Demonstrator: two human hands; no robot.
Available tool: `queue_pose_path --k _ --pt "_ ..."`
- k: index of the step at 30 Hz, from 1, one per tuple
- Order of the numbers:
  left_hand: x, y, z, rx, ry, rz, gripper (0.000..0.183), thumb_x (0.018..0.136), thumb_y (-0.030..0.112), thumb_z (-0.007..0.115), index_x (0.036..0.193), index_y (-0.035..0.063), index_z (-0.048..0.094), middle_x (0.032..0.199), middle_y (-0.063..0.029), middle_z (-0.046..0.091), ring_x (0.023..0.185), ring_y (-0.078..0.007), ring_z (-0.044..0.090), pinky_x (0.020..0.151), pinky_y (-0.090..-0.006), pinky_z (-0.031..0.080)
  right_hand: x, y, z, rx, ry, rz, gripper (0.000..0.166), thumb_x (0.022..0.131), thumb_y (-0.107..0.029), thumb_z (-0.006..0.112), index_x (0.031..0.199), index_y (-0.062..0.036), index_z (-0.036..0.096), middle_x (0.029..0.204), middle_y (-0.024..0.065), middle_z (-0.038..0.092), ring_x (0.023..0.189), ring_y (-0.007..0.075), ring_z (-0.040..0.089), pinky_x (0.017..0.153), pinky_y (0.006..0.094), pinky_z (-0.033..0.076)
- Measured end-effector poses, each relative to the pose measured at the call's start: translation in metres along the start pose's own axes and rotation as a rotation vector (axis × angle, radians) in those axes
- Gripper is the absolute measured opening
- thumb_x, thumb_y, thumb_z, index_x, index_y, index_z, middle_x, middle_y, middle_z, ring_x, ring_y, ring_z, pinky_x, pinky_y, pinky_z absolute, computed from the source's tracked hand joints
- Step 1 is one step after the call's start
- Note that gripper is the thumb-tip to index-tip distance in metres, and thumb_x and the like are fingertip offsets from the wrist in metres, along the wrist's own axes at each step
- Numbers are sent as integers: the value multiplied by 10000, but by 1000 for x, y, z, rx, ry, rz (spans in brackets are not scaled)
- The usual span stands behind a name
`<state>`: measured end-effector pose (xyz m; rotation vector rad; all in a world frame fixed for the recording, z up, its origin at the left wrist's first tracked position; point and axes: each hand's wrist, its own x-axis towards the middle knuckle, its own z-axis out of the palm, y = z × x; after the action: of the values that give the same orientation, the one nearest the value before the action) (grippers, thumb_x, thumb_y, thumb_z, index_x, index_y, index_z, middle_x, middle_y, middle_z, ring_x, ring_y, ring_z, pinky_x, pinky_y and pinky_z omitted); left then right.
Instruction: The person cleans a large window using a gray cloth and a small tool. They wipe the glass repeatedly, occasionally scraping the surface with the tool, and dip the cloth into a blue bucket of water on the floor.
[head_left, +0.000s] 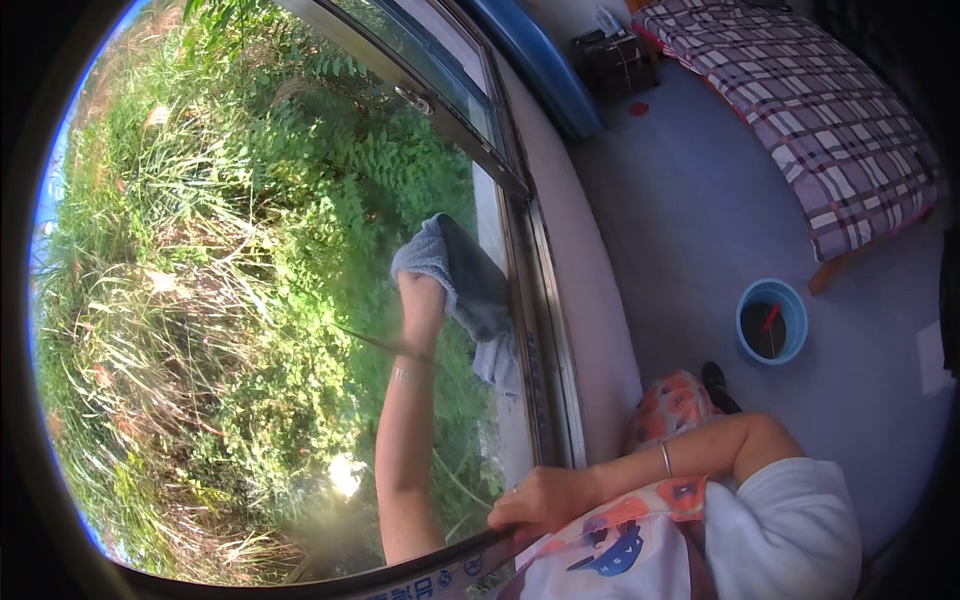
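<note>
My left hand (421, 294) is on the outer side of the window, my forearm reaching out past the frame's near edge. It is closed on a blue-grey cloth (474, 281), which covers most of the fingers. The cloth lies along the pane's lower part, its end hanging close to the window track (551, 360). My right hand (541, 496), with a ring on one finger, grips the edge of the window frame (442, 574) near my body. A bangle is on that wrist.
Another sash with a metal latch (415, 100) stands farther along the track. Inside, a light blue bucket (739, 330) with dark contents and a red item sits on the floor. Beyond are a bed with a plaid cover (795, 112) and a dark box (613, 64). Grass and bushes (225, 300) grow outside.
</note>
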<state>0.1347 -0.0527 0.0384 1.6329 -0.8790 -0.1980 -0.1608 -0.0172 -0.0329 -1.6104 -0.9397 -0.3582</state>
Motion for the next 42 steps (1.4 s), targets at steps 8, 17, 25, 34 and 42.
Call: queue_pose_path --k 8,17,25,34,42 --pt "-15 13 11 169 9 288 259 897 54 519 1104 -80 601 1035 -121 663 974 -165 594 868 -279 452 -3 9 0 8 33 -38 343 778 -277 663 1009 -87 495 862 66 577 777 290 613 590 393 500" --pt "-29 -2 -5 232 -60 108 349 927 50 530 1259 -57 503 1264 -104 543 1141 -166 514 987 -277 398 -1 9 -3 45 19 -38 343 774 -289 664 999 -92 497 836 57 572 765 282 617 579 400 495" --pt "-8 14 -3 314 -110 143 341 937 52 511 1261 -52 495 1245 -103 551 1124 -167 524 981 -279 400 -2 10 -1 39 18 -47 336 779 -287 665 1002 -97 500 847 58 576 769 285 614 578 403 492" --pt "-94 67 7 1113 -174 -37 381 939 133 518 1273 -39 455 1223 -129 527 1118 -208 510 979 -327 382 -3 12 -3 60 104 -113 284 800 -233 660 992 -82 515 796 85 556 694 304 600 558 400 479" --pt "-135 39 -19 741 -6 122 432 890 157 569 1274 -6 457 1220 -128 527 1096 -242 519 936 -330 418 -7 9 1 98 61 -55 304 789 -217 672 1015 -82 522 837 84 578 777 308 611 619 408 495"
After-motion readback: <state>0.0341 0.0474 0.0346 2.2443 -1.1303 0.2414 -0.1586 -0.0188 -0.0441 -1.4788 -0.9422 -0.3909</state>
